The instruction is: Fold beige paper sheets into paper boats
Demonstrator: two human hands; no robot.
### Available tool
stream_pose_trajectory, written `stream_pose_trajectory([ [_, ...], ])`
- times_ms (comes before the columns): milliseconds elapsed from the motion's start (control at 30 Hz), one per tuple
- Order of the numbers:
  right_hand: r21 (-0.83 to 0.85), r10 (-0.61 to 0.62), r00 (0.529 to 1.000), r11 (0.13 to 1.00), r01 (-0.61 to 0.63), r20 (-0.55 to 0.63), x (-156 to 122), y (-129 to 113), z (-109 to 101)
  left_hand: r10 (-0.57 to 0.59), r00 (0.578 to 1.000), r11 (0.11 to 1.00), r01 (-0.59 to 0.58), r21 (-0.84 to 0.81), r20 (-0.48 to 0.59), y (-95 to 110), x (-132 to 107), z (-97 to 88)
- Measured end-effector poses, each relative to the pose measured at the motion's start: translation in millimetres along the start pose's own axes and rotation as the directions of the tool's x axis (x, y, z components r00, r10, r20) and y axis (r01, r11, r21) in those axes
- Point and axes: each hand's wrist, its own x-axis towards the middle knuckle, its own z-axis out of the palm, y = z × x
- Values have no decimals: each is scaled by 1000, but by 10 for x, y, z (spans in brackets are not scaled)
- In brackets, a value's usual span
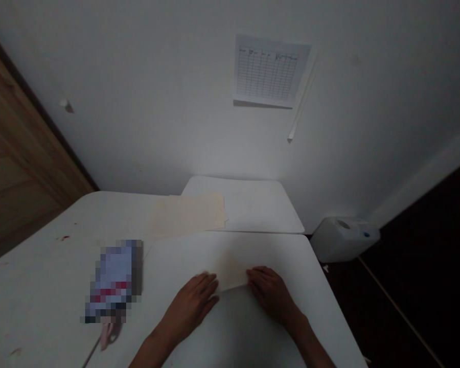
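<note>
A small cream sheet of paper (233, 276) lies on the white table, its near edge a little raised. At its left end, my left hand (197, 296) has fingers bent over the edge, with the thumb on the near side. At the right end, my right hand (269, 292) grips the other edge with curled fingers. Exactly how the fingertips pinch the sheet is partly hidden. Beyond my hands, more cream paper sheets (187, 214) lie overlapping across the table joint.
To the left lies a pixelated pale-blue item (115, 273) with a pinkish strap (106, 332). A printed table sheet (270, 71) hangs on the wall. A white plastic canister (345, 237) stands right of the table (253, 342), and a wooden door (19, 128) is at left.
</note>
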Motion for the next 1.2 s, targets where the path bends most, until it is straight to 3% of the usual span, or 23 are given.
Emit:
stream_pose_trajectory([
  [267,78,58,998,995,-58,3,-28,2,-24,-127,988,966,105,-235,-84,12,72,-73],
  [467,149,164,986,976,-159,-19,7,28,-19,-247,960,932,198,-305,-131,-5,176,-35],
  [633,193,281,956,945,-262,-78,74,80,68,-248,962,933,206,-294,-114,-8,257,1],
  [867,148,344,927,935,-323,-151,133,87,199,-263,963,955,251,-161,-60,-19,283,107],
  [1100,-6,314,928,947,-321,-203,162,24,252,-235,968,971,230,-63,-92,-14,267,210],
  [1200,-85,209,944,968,-237,-255,162,10,261,-218,969,976,216,-27,-113,-19,249,248],
])
